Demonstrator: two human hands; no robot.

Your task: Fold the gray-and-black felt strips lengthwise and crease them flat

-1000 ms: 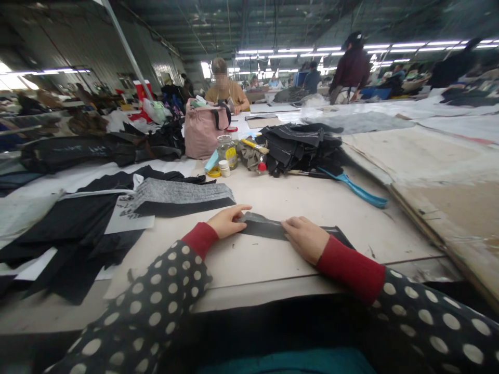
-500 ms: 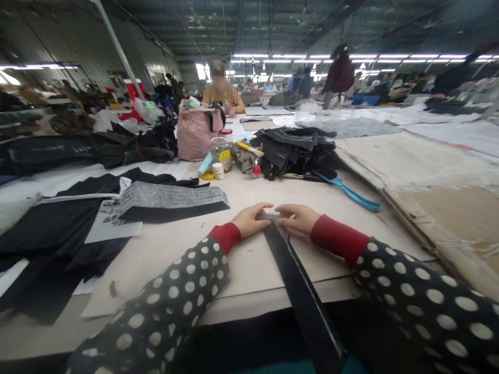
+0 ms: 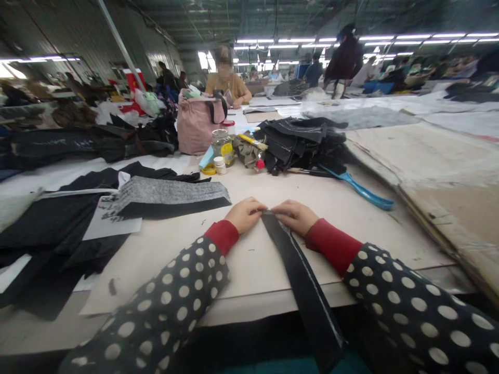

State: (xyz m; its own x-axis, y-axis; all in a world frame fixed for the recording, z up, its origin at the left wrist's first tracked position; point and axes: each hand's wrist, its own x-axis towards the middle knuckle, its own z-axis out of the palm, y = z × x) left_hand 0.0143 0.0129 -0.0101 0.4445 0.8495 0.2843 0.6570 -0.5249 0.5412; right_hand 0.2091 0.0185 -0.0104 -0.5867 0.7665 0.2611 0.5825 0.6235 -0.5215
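Observation:
A long black fabric strip (image 3: 300, 275) with a pale line along its right side runs from the tabletop over the front edge toward me. At its far end, my left hand (image 3: 246, 214) pinches the left corner between thumb and fingers. My right hand (image 3: 295, 215) grips the opposite corner, its fingertips close to those of the left. A small grey patch shows on the strip beside the right fingers. Left of my hands lies a fanned stack of grey-and-black strips (image 3: 175, 195), resting partly on a paper with handwriting (image 3: 113, 223).
Black fabric pieces (image 3: 42, 228) cover the left side. Beyond my hands stand a glass jar (image 3: 222, 145), a small white bottle (image 3: 220, 165), a pink bag (image 3: 197, 124) and a black fabric pile (image 3: 296, 140). A blue-handled tool (image 3: 362, 192) lies right. A co-worker (image 3: 226, 83) sits opposite.
The fingers of both hands have closed in on the strip's far end, the right ones flattening over its corner. The view has shifted slightly.

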